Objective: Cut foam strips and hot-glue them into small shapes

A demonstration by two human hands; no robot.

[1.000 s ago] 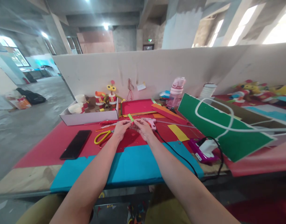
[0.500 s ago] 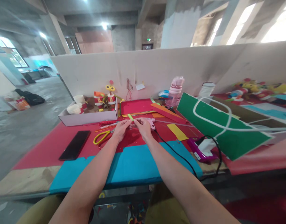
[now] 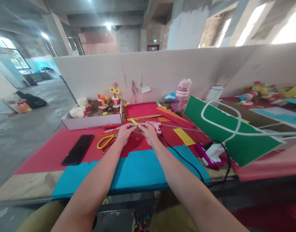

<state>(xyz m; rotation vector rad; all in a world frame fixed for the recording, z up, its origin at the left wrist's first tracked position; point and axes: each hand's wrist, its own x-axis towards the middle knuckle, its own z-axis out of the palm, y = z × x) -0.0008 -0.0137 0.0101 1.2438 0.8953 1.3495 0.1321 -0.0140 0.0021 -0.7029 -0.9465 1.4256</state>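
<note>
Between the fingertips of both hands is a small strip of light green paper (image 3: 133, 121), its free end pointing up and to the left. My left hand (image 3: 125, 132) is closed in a pinch at the strip's lower end. From the other side, my right hand (image 3: 149, 132) pinches the same end, the fingertips of both hands almost meeting. Scissors with yellow handles (image 3: 106, 141) lie just left of my left hand, their blades hidden. A pink glue gun (image 3: 157, 127) lies behind my right hand, partly covered by it.
A black phone (image 3: 78, 149) lies at the left. Behind it, a white box (image 3: 92, 123) holds paper cups and cup figures. Blue paper (image 3: 143, 167) covers the front edge. At the right are a yellow paper piece (image 3: 184, 136), a purple power strip (image 3: 208, 158) and a green board (image 3: 220, 129).
The green strip has tilted further to the left and lower between my fingertips. Both hands have stayed in nearly the same place.
</note>
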